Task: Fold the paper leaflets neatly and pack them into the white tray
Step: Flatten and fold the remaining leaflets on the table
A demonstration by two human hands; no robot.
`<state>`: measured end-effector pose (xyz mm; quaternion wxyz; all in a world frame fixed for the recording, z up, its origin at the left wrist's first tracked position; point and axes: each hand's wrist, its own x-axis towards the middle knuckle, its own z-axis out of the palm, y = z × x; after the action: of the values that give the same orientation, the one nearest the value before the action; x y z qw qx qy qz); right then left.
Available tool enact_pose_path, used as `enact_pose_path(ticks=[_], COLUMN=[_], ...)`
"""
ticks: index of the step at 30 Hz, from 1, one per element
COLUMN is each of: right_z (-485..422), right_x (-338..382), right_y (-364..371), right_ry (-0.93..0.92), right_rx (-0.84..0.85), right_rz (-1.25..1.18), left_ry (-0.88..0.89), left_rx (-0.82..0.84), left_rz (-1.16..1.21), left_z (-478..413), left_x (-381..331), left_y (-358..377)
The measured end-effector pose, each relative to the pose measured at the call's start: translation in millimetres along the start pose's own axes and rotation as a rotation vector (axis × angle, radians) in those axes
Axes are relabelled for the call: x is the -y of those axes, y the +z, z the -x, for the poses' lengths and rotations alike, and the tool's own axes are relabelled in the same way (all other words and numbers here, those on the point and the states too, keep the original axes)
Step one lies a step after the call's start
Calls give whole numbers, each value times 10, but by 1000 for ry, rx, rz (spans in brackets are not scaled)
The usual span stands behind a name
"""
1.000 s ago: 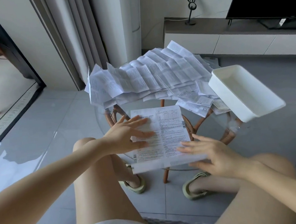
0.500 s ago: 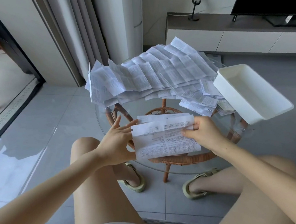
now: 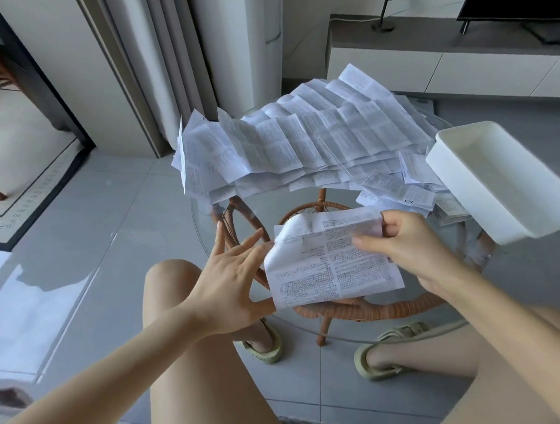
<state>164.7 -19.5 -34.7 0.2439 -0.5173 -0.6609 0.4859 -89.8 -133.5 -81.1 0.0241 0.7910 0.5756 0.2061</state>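
Glass table [image 3: 269, 207]; leaflet [image 3: 331, 261] folded (crumpled).

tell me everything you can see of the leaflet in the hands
The leaflet is thin white paper, densely printed in small black text, folded over, its upper left corner curling forward. It is held up over the glass table, face toward the camera. The right hand pinches its upper right edge; the left hand, fingers straight and spread, touches its left edge, thumb near the lower left corner.
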Motion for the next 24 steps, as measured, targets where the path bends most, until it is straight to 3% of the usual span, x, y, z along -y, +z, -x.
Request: enact_pose_path(ticks=[5, 11, 17, 21, 24], right_z=[25, 69, 39, 69, 100], right_x=[-10, -211, -218, -183, -160], right_y=[-36, -63, -33, -42, -42], right_ry=[5, 61, -42, -62, -70], right_rx=[-69, -148, -173, -147, -151], right_rz=[32, 191, 432, 481, 507], left_ry=[65, -49, -140, -92, -116], left_rx=[-28, -17, -266, -103, 68], left_rz=[25, 76, 22, 90, -12], left_z=[7, 9, -254, -398, -445], left_x=[-125, -126, -318, -690, -853], left_y=[-8, -38, -154, -44, 118])
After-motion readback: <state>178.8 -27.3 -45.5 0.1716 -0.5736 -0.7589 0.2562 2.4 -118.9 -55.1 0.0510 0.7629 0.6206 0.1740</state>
